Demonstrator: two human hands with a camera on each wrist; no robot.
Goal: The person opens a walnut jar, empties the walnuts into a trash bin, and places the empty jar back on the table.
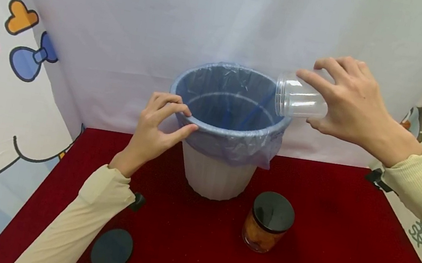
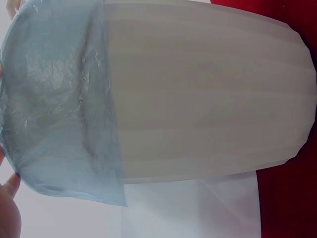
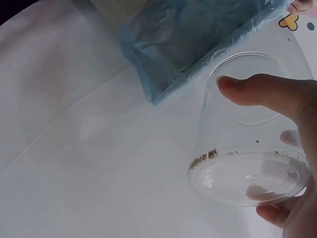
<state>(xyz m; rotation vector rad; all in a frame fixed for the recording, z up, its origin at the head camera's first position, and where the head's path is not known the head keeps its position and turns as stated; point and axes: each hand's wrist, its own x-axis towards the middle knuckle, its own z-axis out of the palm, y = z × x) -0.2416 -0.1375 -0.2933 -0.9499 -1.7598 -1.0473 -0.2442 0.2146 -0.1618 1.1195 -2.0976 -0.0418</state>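
Note:
A white trash bin [image 1: 216, 176] with a blue plastic liner [image 1: 233, 146] folded over its rim stands upright at the centre. My left hand [image 1: 156, 125] grips the front left rim, fingers over the edge and thumb on the liner outside. With my right hand [image 1: 354, 101] I hold a clear jar [image 1: 303, 98], without a lid, tipped on its side. Its mouth points left at the bin's right rim. Dark brown crumbs [image 3: 200, 158] cling near the jar's base in the right wrist view. In the left wrist view, the liner [image 2: 59, 99] hangs down the bin's side.
On the red tablecloth [image 1: 322, 241] in front of the bin stands another jar [image 1: 260, 236] with a black lid and orange-brown contents. A dark round lid [image 1: 112, 250] lies near my left forearm. A white cloth backdrop [image 1: 129, 22] rises behind the bin.

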